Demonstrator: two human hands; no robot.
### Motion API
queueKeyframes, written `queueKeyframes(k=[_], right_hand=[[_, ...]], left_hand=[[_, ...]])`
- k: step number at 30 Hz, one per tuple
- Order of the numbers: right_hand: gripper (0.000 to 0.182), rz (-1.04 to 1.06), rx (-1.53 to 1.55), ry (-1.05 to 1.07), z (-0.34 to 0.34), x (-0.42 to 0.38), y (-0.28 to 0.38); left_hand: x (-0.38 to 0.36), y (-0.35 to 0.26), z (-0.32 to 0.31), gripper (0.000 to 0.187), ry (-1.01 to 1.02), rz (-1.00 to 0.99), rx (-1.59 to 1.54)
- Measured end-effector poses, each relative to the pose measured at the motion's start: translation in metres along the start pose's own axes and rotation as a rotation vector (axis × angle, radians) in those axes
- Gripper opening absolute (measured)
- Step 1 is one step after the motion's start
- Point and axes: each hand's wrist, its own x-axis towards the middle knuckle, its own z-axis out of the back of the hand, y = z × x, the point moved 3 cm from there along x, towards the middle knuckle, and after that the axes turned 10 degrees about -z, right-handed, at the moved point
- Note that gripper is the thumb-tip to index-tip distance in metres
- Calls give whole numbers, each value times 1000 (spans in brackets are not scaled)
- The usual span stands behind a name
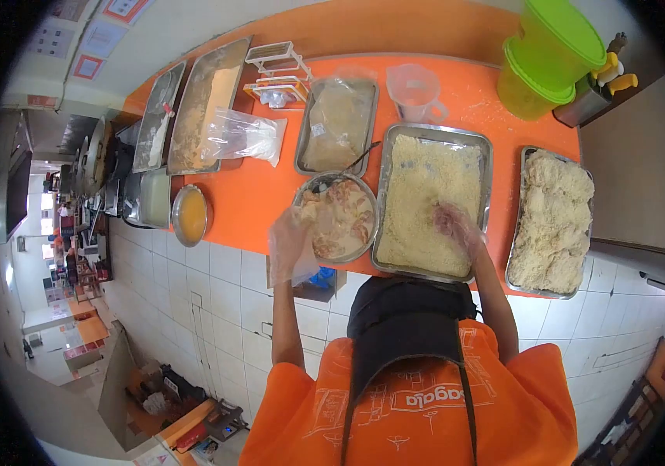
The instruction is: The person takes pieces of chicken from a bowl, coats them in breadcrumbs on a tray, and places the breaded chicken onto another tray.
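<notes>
My left hand (292, 242), in a loose clear plastic glove, is at the left rim of a round metal bowl (375, 225). The baggy glove hides how its fingers are bent. Inside the bowl lie pieces of raw meat (340, 213) in a pale coating, and a dark-handled utensil (362, 159) leans across the far rim. My right hand (461, 229), also gloved, reaches over the right part of a metal tray (488, 155). Its fingers stretch down onto the pale crumbs (418, 210) there, with nothing visible in them.
A tray of heaped coated pieces (551, 217) stands at right. Behind are a plastic-lined tray (340, 120), a clear jug (414, 89) and green tubs (530, 85). Leftward are a bag of white powder (247, 138), a flour tray (208, 101) and a bowl of yellow liquid (191, 216).
</notes>
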Motion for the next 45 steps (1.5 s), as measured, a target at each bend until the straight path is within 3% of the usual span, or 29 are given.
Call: queueKeyframes(k=[4, 7, 10, 13, 28, 31, 36, 45], right_hand=[[29, -6, 121, 9, -4, -13, -7], [31, -54, 166, -32, -8, -23, -5], [33, -59, 205, -81, -16, -36, -5], [33, -52, 232, -104, -15, -44, -4], [26, 78, 306, -55, -11, -48, -1], [29, 101, 258, -57, -7, -45, -5], [31, 51, 277, 11, 1, -40, -11], [30, 45, 310, -60, 0, -49, -3]], left_hand=[[6, 7, 8, 30, 67, 200, -238], [6, 14, 3, 27, -35, 69, -392], [5, 0, 11, 27, -132, -33, 60], [7, -14, 15, 33, -101, 40, 235], [6, -14, 23, 36, -58, 163, 83], [4, -30, 30, 34, -96, 85, -2], [-2, -17, 2, 30, 28, 72, 125], [-3, -50, 1, 32, 52, -7, 136]])
